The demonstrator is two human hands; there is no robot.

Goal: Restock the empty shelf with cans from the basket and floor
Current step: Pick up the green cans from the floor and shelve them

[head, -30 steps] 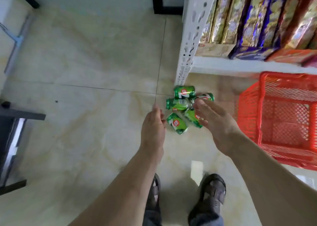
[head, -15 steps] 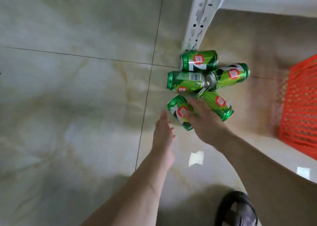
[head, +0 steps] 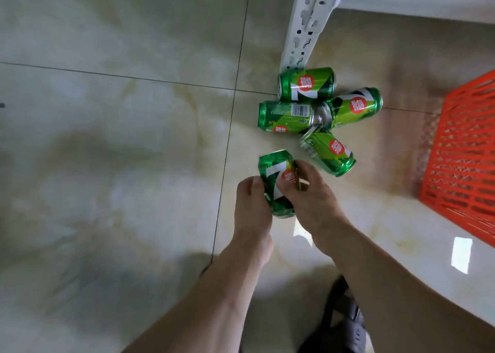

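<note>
Both hands are on one green can (head: 278,185), lifted or tilted just off the tiled floor (head: 120,138); the right hand (head: 312,194) wraps its thumb and fingers round the upper body, while the left hand (head: 251,205) curls against the lower side, so the two hands sit close together with the can between them. Four more cans lie on their sides just beyond the right hand, touching one another in a cluster: one against the foot of the white shelf post (head: 302,26), namely the far can (head: 306,85), then the barcode can (head: 288,117), the right-most can (head: 355,106) and the nearest can (head: 329,153). Judgement: if full, each can is moderately heavy, rigid but dentable, with a smooth wall that may slip; best taken round the mid-body, not by the rims. Lying down, they will roll if nudged. Open floor extends to the left of the left hand. To the right of the right hand stands the red basket (head: 460,149), and the post and shelf edge (head: 417,7) beyond limit the lift path
</note>
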